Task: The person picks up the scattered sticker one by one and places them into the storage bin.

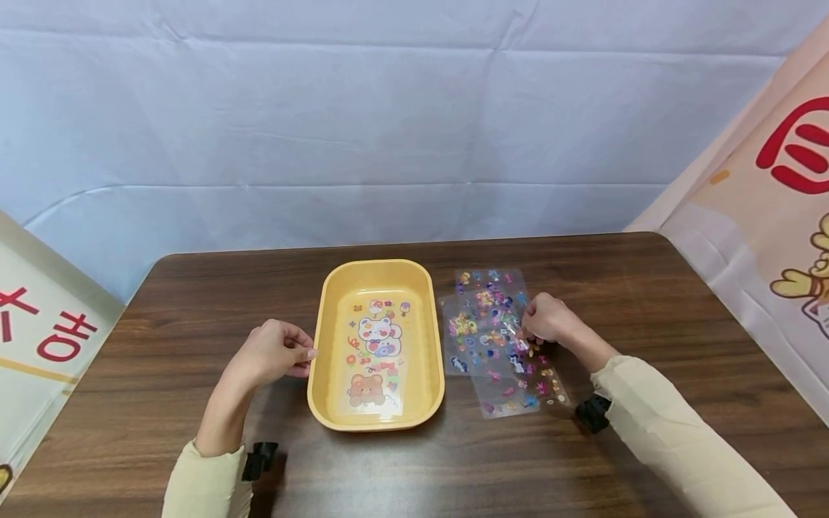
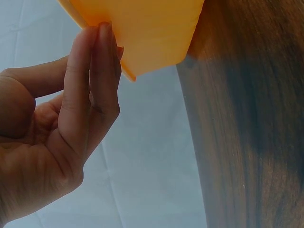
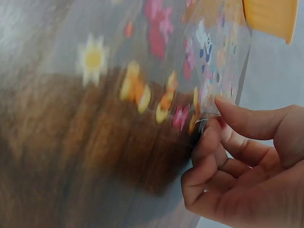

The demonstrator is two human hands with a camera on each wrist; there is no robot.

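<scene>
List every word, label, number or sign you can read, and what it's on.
"吉": left banner, in red.
Red mark beside it: cut off at the frame edge, unreadable.
Red sign: right banner, cut off, unreadable.
Clear sticker sheets: any lettering too small to read.
Yellow tray: none visible.

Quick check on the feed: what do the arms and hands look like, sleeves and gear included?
Both the left hand and the right hand are ungloved. The left sleeve and right sleeve are plain cream. A small, blocky black device shows at each wrist, left and right. No cables show.
</scene>
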